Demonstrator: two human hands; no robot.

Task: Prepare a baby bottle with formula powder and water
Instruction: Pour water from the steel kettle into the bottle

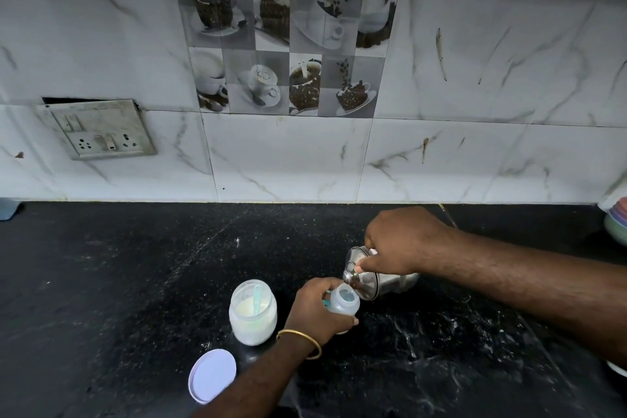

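Lid [212,376] off; jug [373,276] tips over bottle [344,303].
Left hand [314,310] fingers clasp bottle, right hand [403,241] fingers grip jug; overtilting could flood the narrow mouth.

My counter [135,282] is black, speckled white. The tiles [475,78] are white with grey veins; my bangle [300,338] is gold.

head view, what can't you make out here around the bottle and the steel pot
- Baby bottle: lower body hidden by the left hand; fill level unreadable.
- Steel pot: handle and rear covered by the right hand; any stream of water too small to confirm.
- Scoop in the powder jar: bowl end buried in powder.
- Bowls: cut off by the right edge.
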